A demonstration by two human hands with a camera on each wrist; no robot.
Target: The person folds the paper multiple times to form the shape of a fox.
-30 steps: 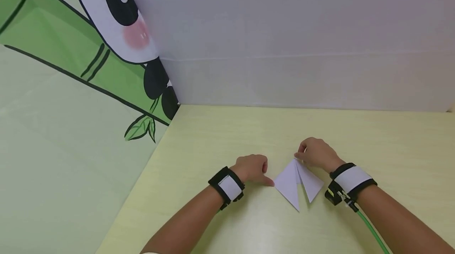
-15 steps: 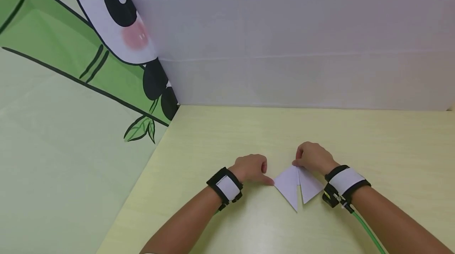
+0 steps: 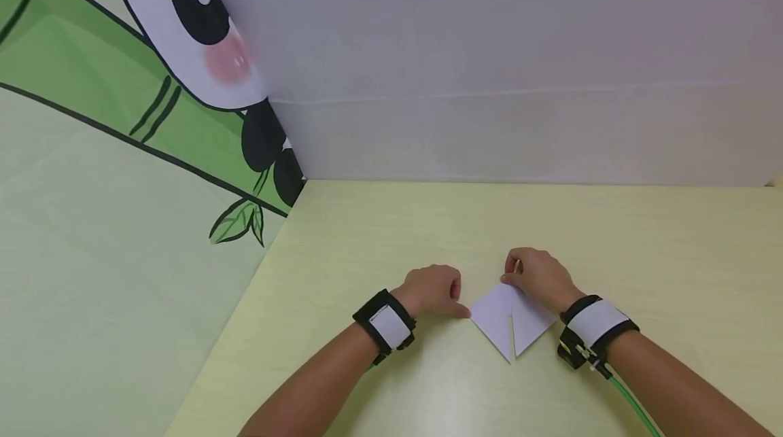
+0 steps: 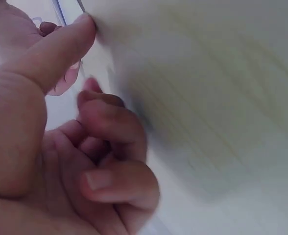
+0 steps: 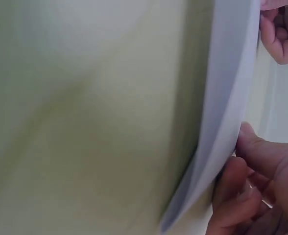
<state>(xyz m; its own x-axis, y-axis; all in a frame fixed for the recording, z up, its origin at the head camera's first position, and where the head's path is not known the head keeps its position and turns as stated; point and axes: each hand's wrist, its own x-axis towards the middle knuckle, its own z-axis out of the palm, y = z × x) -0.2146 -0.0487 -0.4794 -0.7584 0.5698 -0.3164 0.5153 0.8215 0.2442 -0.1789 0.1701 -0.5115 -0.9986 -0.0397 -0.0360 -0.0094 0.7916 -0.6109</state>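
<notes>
A sheet of white paper [image 3: 491, 315], folded to a diamond with two flaps, lies on the table between the hands. A narrow slit parts the flaps at its near point. My left hand [image 3: 431, 291] touches its left corner with the straight thumb; the other fingers curl loosely without holding anything, as the left wrist view shows. At the far corner, my right hand [image 3: 541, 278] pinches the paper between thumb and fingers, and covers part of the right flap. Seen from the right wrist, the folded paper [image 5: 227, 98] stands edge-on, its layers slightly apart.
The pale wooden table [image 3: 367, 233] ends at a white cloth backdrop [image 3: 520, 70] behind. To the left hangs a cloth with a panda and bamboo print [image 3: 202, 70]. A green cable [image 3: 633, 403] runs from the right wrist strap [image 3: 596, 325] towards the front edge.
The right flap has swung left towards the left flap, narrowing the gap to a slit. My right hand has moved slightly nearer and left, while the left hand has stayed at the corner.
</notes>
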